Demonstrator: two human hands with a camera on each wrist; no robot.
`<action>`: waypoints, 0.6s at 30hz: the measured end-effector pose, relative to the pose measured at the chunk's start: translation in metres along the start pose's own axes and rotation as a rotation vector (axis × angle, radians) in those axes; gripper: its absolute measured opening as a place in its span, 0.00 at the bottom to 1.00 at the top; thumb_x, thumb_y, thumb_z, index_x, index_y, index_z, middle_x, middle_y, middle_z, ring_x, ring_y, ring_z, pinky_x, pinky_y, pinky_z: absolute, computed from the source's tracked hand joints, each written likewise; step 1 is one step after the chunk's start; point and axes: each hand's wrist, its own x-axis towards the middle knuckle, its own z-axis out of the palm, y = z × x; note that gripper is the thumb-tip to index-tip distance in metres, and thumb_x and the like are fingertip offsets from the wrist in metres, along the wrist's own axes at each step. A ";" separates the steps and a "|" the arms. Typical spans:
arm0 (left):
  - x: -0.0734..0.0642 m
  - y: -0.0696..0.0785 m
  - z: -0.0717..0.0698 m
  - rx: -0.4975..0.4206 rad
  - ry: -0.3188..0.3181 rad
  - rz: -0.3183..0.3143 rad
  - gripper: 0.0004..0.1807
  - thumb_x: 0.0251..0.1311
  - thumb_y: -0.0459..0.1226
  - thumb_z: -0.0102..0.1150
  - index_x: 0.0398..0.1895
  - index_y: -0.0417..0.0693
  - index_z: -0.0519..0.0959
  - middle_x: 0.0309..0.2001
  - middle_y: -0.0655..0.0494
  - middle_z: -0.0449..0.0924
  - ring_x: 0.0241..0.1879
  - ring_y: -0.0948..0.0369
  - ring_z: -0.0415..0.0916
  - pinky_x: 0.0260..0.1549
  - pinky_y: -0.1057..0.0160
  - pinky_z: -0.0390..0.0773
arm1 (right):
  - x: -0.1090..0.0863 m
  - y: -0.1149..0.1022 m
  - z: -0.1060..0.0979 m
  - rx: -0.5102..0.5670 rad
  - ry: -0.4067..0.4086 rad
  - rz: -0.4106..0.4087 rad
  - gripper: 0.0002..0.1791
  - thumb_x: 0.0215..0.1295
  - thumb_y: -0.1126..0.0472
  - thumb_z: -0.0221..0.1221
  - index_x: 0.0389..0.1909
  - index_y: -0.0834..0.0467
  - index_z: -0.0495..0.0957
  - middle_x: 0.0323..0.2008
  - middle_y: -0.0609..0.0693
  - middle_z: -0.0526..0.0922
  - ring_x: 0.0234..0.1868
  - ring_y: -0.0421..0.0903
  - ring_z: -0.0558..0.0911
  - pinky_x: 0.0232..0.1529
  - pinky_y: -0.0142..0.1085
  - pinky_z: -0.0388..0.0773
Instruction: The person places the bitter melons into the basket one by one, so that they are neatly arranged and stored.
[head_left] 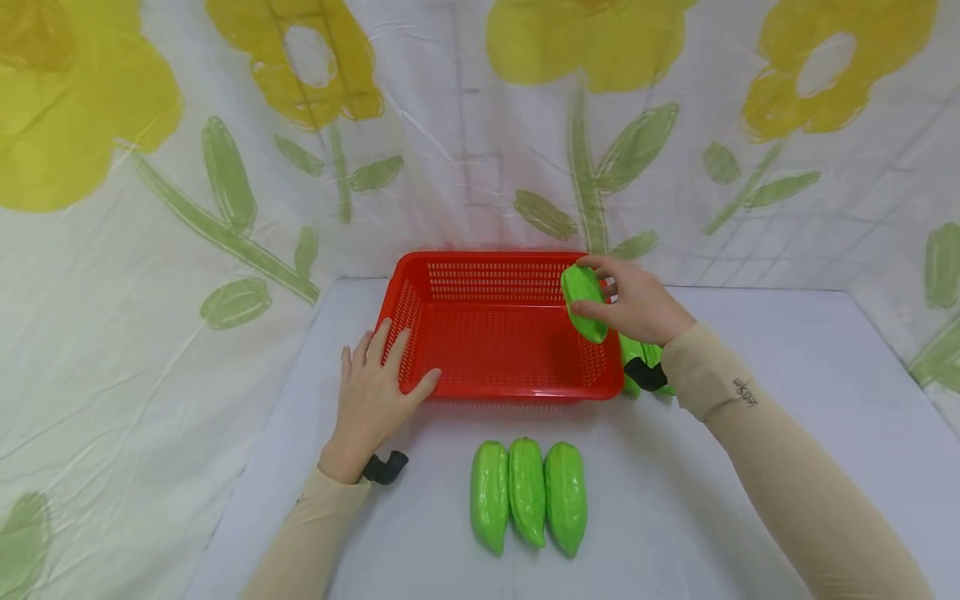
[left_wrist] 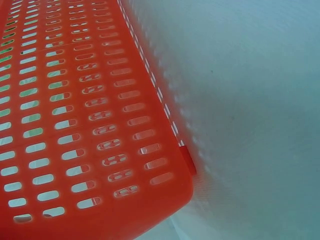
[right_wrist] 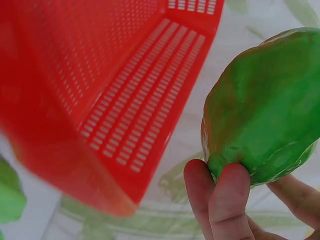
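A red perforated plastic basket (head_left: 487, 392) sits on the white table. My left hand (head_left: 371, 400) rests on its front left corner with fingers spread and fairly straight. The left wrist view shows the slotted basket wall (left_wrist: 85, 115) close up, with no hand in sight. Above the basket's right end, my right hand (head_left: 633, 304) pinches a glossy green elongated fruit (head_left: 583, 302) between thumb and fingers. In the right wrist view, fingertips press the end of that green fruit (right_wrist: 265, 105), beside and apart from the basket (right_wrist: 145, 100).
Three similar green fruits (head_left: 528, 492) lie side by side in front of the basket. More green fruits (head_left: 651, 357) lie to its right, partly hidden under my right wrist. Behind the table hangs a white cloth (head_left: 465, 167) printed with yellow flowers.
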 end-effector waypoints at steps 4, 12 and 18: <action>0.000 0.001 0.000 -0.007 -0.003 0.000 0.48 0.64 0.64 0.56 0.79 0.46 0.63 0.81 0.41 0.55 0.77 0.37 0.52 0.74 0.25 0.44 | 0.007 -0.007 0.009 0.018 -0.022 -0.008 0.38 0.70 0.49 0.66 0.77 0.54 0.64 0.65 0.63 0.75 0.59 0.62 0.81 0.57 0.54 0.81; 0.002 0.001 0.001 -0.016 -0.005 0.003 0.47 0.65 0.63 0.56 0.79 0.46 0.63 0.81 0.40 0.54 0.77 0.36 0.53 0.74 0.25 0.44 | 0.027 -0.023 0.019 0.019 -0.048 -0.007 0.38 0.69 0.48 0.66 0.77 0.50 0.65 0.64 0.59 0.77 0.56 0.58 0.84 0.56 0.50 0.81; 0.001 0.001 0.000 -0.011 -0.006 -0.001 0.47 0.64 0.64 0.56 0.79 0.46 0.63 0.81 0.40 0.55 0.77 0.36 0.53 0.74 0.25 0.45 | 0.042 -0.039 0.034 -0.001 -0.094 -0.026 0.38 0.69 0.46 0.66 0.76 0.51 0.65 0.61 0.57 0.78 0.56 0.55 0.83 0.56 0.48 0.80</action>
